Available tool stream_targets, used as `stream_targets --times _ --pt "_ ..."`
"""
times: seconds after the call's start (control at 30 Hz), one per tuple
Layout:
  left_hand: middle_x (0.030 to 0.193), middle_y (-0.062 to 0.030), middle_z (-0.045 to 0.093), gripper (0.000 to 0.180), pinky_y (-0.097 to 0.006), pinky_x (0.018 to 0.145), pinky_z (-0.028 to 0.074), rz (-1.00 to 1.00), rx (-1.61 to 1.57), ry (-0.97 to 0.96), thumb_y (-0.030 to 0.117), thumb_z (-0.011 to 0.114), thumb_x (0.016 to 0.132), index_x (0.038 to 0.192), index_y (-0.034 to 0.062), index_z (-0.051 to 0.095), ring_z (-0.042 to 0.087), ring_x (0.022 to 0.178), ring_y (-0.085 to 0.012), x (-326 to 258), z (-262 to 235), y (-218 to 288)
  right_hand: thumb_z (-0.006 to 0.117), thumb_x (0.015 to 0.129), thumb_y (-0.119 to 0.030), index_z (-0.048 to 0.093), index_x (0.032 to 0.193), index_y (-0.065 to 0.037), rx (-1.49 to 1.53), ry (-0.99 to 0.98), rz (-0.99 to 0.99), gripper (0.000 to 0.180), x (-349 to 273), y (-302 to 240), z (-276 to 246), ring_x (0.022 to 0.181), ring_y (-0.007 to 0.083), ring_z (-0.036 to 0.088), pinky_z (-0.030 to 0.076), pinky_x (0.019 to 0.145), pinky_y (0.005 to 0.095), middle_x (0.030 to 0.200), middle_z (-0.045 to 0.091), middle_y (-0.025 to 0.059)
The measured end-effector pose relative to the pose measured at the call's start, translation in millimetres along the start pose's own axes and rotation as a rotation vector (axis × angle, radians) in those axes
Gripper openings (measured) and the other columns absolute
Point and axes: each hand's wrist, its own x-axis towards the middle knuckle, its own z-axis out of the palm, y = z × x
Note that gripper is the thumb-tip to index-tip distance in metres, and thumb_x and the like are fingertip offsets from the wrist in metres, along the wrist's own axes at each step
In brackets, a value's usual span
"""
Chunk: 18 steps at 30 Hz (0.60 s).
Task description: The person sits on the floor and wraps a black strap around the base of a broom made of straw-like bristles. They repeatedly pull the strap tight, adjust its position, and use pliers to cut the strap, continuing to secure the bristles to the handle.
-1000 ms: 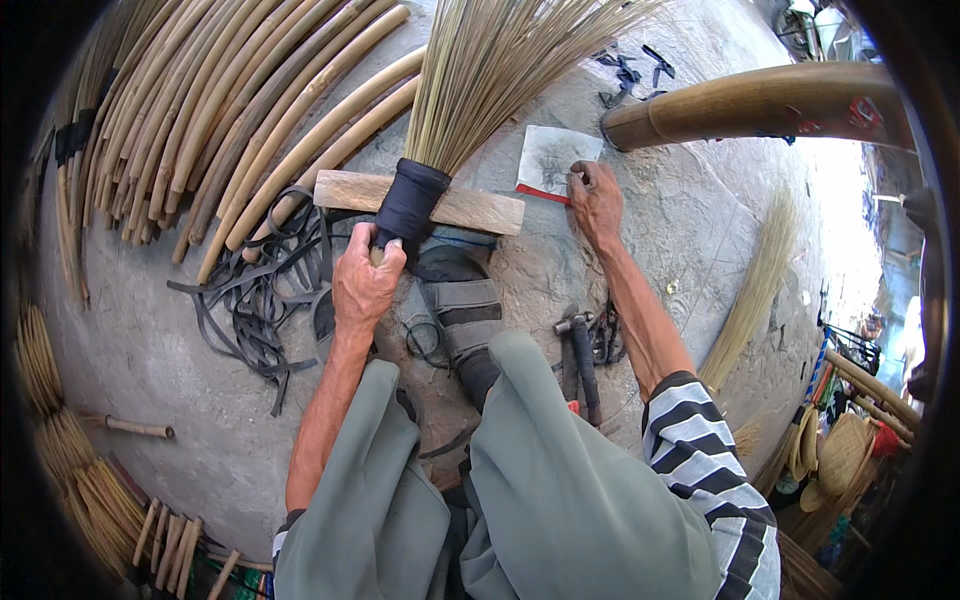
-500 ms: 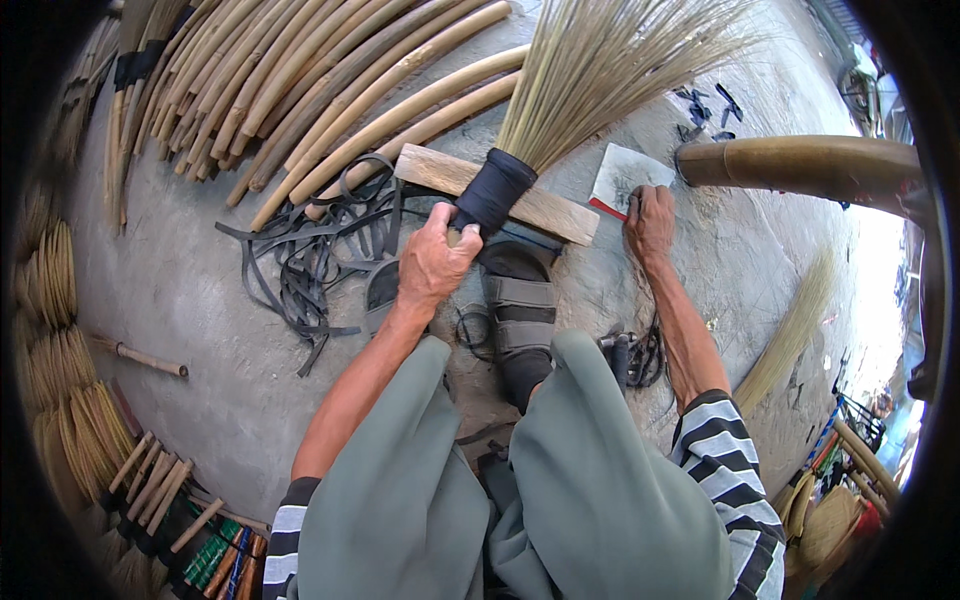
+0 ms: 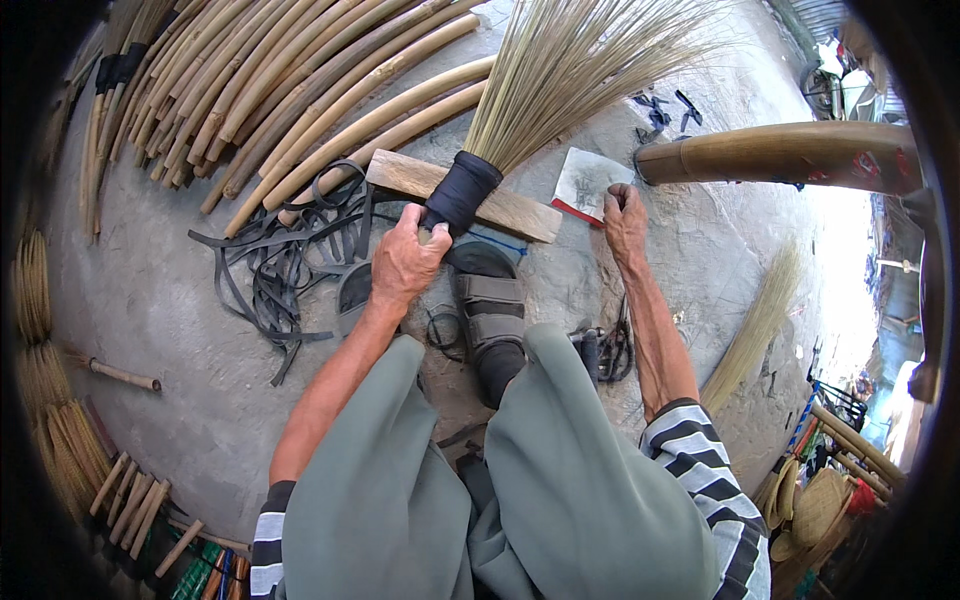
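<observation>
My left hand is closed around the base of a straw broom head, just below its black wrapped binding. The bound part rests across a wooden block, with the straw fanning out away from me. My right hand is at the near right corner of a pale flat square piece with a red edge strip. Its fingers are curled in a pinch. Whatever may be between them is too small to make out.
Black rubber strips lie tangled at left. Bamboo poles stretch across the far left, and a thick bamboo pole juts in from the right. A loose straw bundle lies beyond my right arm. My sandalled foot is near the block.
My right hand has shifted slightly right against the pale square, and more of the red strip shows. My left hand keeps its hold on the broom head. The whole view has moved slightly.
</observation>
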Motion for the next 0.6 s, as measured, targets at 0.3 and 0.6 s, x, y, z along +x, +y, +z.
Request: stream_targets --times 0.3,0.6 --pt "0.101 -0.0281 0.075 0.048 -0.051 0.086 0.058 -0.031 -0.074 -0.001 0.042 0.074 0.097 0.124 0.0030 0.068 0.076 0.097 -0.0464 0.4 -3.4 3.4 0.068 0.109 -0.011 0.069 0.128 0.002 0.433 -0.022 0.257 0.023 -10.7 -32.1 -15.3 0.085 0.0129 0.069 0.059 0.075 0.0295 0.102 0.073 0.0070" --pt "0.113 -0.0296 0.078 0.055 -0.056 0.095 0.058 -0.022 -0.161 0.042 0.040 0.077 0.091 0.130 0.0040 0.064 0.076 0.108 -0.0511 0.8 -1.0 -1.0 0.064 0.115 -0.012 0.062 0.123 0.001 0.627 -0.265 0.132 0.015 -92.9 -143.4 10.2 0.086 0.0147 0.073 0.062 0.075 0.0301 0.103 0.076 0.0122"
